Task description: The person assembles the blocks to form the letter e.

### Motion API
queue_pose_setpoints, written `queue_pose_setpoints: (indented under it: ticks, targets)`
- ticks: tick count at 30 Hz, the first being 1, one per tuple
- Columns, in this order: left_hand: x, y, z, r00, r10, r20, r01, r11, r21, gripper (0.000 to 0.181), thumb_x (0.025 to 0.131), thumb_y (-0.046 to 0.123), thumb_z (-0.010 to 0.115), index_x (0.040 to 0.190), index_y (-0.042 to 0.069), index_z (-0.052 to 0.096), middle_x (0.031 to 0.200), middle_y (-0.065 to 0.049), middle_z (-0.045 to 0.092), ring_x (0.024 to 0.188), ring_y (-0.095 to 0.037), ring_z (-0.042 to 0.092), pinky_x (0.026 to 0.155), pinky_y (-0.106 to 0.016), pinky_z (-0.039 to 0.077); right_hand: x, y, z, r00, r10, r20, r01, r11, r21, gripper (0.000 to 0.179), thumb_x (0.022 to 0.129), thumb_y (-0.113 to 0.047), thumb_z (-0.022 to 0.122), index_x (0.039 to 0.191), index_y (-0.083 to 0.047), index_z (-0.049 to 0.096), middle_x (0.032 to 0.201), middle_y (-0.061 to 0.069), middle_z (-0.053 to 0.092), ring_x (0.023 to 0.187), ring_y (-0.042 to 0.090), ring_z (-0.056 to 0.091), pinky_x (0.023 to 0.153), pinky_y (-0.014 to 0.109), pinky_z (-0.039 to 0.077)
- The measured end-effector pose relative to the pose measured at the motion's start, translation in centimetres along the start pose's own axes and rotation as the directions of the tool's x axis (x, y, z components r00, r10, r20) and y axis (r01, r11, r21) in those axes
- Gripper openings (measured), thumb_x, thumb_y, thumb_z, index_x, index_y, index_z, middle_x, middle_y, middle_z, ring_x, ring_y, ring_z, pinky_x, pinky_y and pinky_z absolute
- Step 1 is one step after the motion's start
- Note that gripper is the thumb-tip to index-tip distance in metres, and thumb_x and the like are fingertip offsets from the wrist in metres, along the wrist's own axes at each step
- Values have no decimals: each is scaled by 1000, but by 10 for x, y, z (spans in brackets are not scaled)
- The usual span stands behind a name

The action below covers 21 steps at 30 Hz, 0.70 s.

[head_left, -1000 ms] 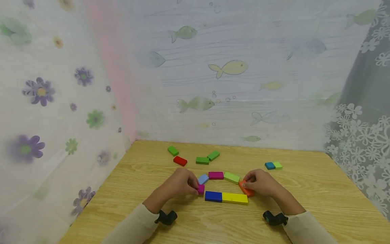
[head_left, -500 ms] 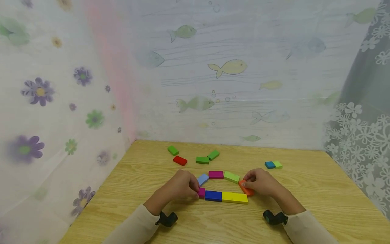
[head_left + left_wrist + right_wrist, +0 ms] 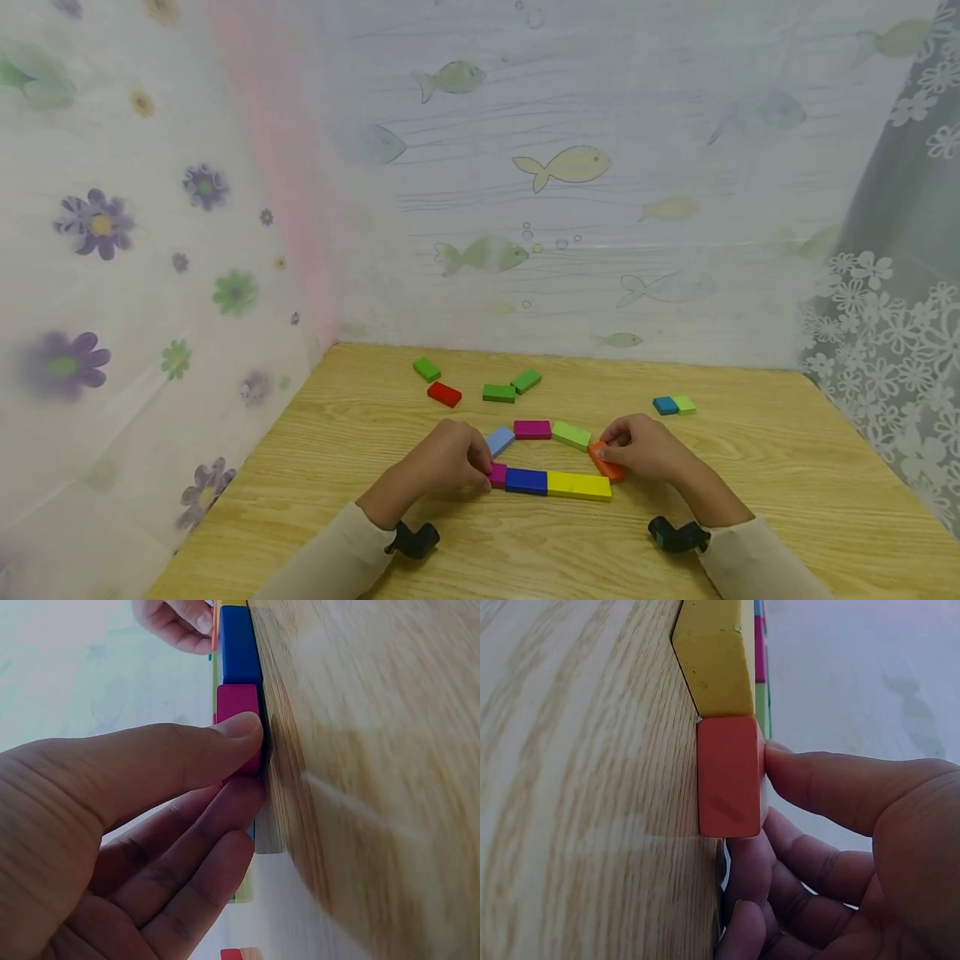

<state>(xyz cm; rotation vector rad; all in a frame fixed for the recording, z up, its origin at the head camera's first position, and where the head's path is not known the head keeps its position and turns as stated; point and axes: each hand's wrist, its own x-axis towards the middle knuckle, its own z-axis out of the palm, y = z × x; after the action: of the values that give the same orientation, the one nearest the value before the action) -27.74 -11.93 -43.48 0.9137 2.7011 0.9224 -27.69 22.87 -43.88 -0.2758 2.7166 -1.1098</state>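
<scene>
My left hand (image 3: 453, 457) pinches a magenta block (image 3: 238, 705) between thumb and fingers, its end against the dark blue block (image 3: 527, 481). A yellow block (image 3: 579, 486) continues that row to the right. My right hand (image 3: 643, 447) holds an orange block (image 3: 729, 776) at its sides; in the right wrist view its near end meets the yellow block. Behind the row, a light blue block (image 3: 500, 442), another magenta block (image 3: 532, 430) and a lime block (image 3: 572, 436) form an arc between the two hands. Part of the left magenta block is hidden by the fingers.
Farther back on the wooden table (image 3: 360, 467) lie a red block (image 3: 445, 394) and several green blocks (image 3: 498, 392). At the back right, a blue block (image 3: 665, 406) touches a small lime block (image 3: 684, 405). A patterned curtain (image 3: 570, 250) hangs behind the table.
My left hand has brought the magenta block slightly toward me and against the dark blue block, closing the gap between them. My right hand has stayed on the orange block.
</scene>
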Motion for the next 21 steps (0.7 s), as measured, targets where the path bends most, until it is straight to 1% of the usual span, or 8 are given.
queue_pose_setpoints:
  ticks: [7,14,19,21]
  targets:
    - [0,1,1,1000,-8,11,8,1000,-2,18,77,10,92,74,21,77,74,15,69,69,-1,61,64,-21,53,0,2,0,1000,-17,0,17,1000,-2,24,94,-22,77,108,-2,71,96,6,68,82,18,59,69,32,54]
    - [-1,1,0,999,-27,23,27,1000,4,18,77,12,91,75,23,77,74,15,68,69,-2,61,65,-21,53,1,2,1,1000,-4,-1,4,1000,-6,23,94,-22,77,107,-4,71,96,5,67,82,18,59,69,31,53]
    - [0,0,-3,999,-30,34,31,999,-20,15,76,16,93,80,20,79,77,14,70,71,-2,63,67,-22,54,0,1,0,1000,-13,0,13,1000,-12,25,94,-22,77,108,-3,71,97,6,67,82,18,58,68,31,53]
    - [0,0,-4,999,-26,35,27,999,-28,15,76,17,93,82,18,80,78,13,71,72,-2,64,68,-23,55,0,1,0,1000,-4,-1,4,1000,-9,24,94,-22,77,108,-3,71,97,6,68,82,18,58,68,30,53]
